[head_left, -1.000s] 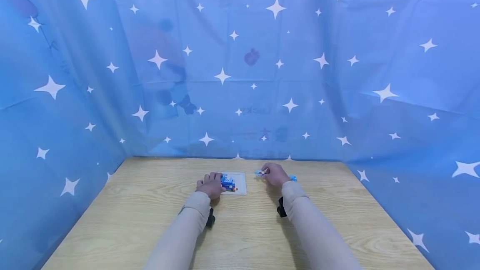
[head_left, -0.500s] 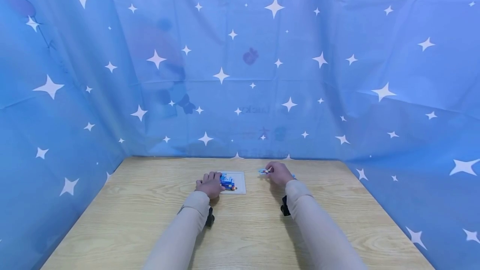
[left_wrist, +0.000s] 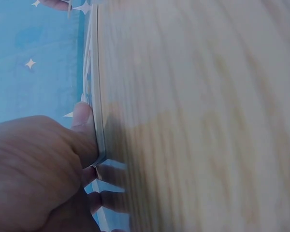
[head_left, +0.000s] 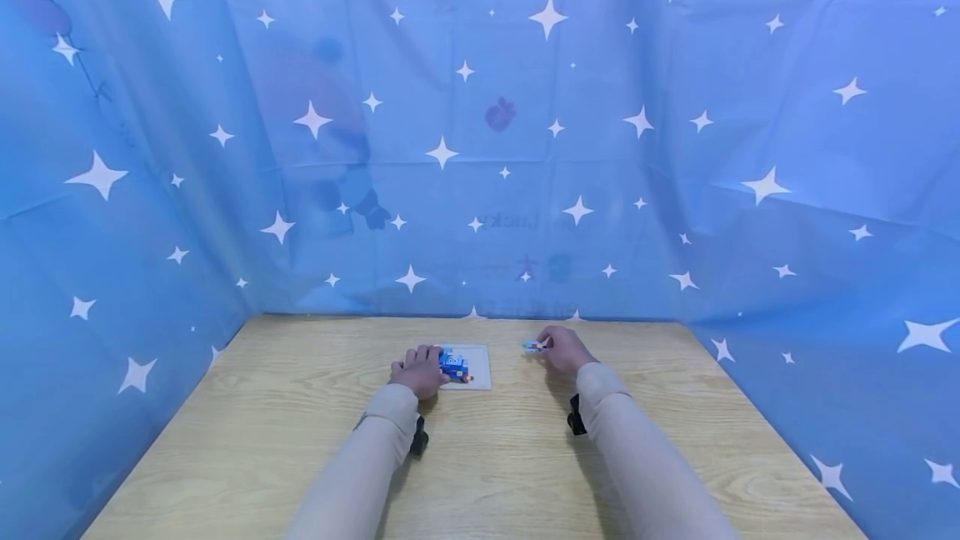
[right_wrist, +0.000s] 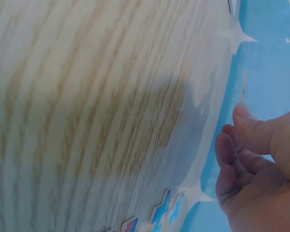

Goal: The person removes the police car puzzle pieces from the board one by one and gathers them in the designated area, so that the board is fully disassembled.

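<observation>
A flat jigsaw puzzle board [head_left: 481, 367] with a pale frame and a blue cartoon vehicle picture lies on the table. My left hand [head_left: 420, 371] grips its left side and hides that part. In the left wrist view the thumb [left_wrist: 83, 117] presses at the board's edge [left_wrist: 99, 87], with other fingers partly seen beyond its corner. To the board's right, my right hand [head_left: 564, 349] pinches a small colourful puzzle piece [head_left: 533, 347] raised above the table. Edge-on in the right wrist view, that piece [right_wrist: 244, 86] shows as a thin sliver above the thumb tip.
Several loose puzzle pieces [right_wrist: 160, 211] lie on the wooden table [head_left: 480, 473] near the right hand, seen in the right wrist view; in the head view the hand hides them. A blue star-patterned curtain [head_left: 480, 148] stands behind the table and along both sides.
My right hand has shifted slightly to the right with the pinched piece. A blue piece seen earlier beside that hand is now hidden. The left hand stays on the board.
</observation>
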`<state>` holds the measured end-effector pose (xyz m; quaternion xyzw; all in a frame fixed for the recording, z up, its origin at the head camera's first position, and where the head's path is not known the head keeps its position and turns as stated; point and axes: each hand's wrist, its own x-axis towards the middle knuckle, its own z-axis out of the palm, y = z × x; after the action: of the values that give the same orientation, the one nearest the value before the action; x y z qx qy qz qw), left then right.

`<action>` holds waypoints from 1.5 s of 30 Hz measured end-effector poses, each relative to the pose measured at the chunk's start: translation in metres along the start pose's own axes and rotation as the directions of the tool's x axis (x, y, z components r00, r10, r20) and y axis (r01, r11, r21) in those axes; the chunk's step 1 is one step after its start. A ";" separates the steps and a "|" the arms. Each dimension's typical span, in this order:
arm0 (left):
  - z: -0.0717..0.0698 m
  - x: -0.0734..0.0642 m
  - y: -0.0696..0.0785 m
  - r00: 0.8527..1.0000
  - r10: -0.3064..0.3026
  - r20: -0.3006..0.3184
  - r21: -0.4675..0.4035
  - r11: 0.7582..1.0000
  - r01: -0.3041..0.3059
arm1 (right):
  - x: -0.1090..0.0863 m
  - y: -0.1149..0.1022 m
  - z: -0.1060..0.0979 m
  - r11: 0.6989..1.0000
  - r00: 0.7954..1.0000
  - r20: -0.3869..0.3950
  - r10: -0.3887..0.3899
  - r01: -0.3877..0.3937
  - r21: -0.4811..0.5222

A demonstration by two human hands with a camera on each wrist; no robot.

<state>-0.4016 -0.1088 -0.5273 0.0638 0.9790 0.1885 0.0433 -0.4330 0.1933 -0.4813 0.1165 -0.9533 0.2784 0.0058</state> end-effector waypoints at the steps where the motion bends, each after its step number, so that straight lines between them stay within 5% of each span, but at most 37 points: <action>1: 0.000 0.000 -0.001 1.000 -0.001 0.000 -0.003 1.000 0.001 | 0.000 0.000 0.000 1.000 1.000 0.002 0.001 -0.001 0.005; 18: 0.001 0.000 -0.005 1.000 -0.015 0.017 0.005 1.000 0.014 | 0.001 0.004 0.003 0.999 0.999 0.016 0.027 -0.027 -0.020; 25: -0.007 -0.013 0.001 1.000 -0.004 0.025 -0.010 1.000 0.004 | 0.003 0.011 0.007 0.998 0.999 0.026 0.047 -0.046 -0.039; 35: 0.002 0.000 -0.003 1.000 -0.010 0.014 0.007 1.000 0.010 | 0.007 0.015 0.011 0.992 0.999 0.030 0.029 -0.025 -0.121; 45: -0.003 -0.003 0.001 1.000 -0.014 0.007 0.030 0.999 0.014 | 0.008 0.015 0.007 0.992 0.999 0.041 0.003 0.002 -0.123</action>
<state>-0.3984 -0.1094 -0.5242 0.0583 0.9820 0.1733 0.0474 -0.4438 0.1997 -0.4943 0.1214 -0.9686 0.2168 -0.0066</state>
